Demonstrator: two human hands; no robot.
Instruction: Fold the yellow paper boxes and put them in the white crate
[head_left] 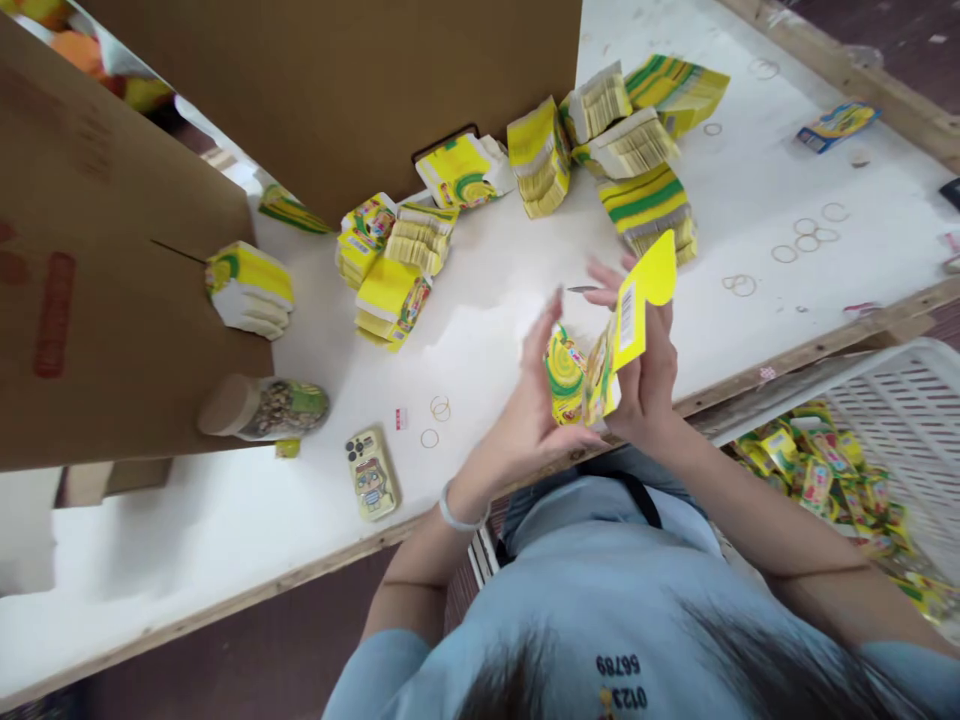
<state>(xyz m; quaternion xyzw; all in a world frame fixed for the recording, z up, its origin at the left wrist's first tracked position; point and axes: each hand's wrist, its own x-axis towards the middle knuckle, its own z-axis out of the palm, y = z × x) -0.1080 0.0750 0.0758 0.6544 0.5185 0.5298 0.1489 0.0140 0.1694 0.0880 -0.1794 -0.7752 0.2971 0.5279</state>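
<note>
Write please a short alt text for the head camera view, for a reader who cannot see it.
Two hands, left hand and right hand, hold a small yellow carton above a white table. Stacks of flat cartons lie behind, a phone at left, a white crate at right.

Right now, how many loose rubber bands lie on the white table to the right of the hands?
About 8: two overlapping nearest the hands, four clustered further right, one and one near the far carton stacks. More may be hidden.
</note>
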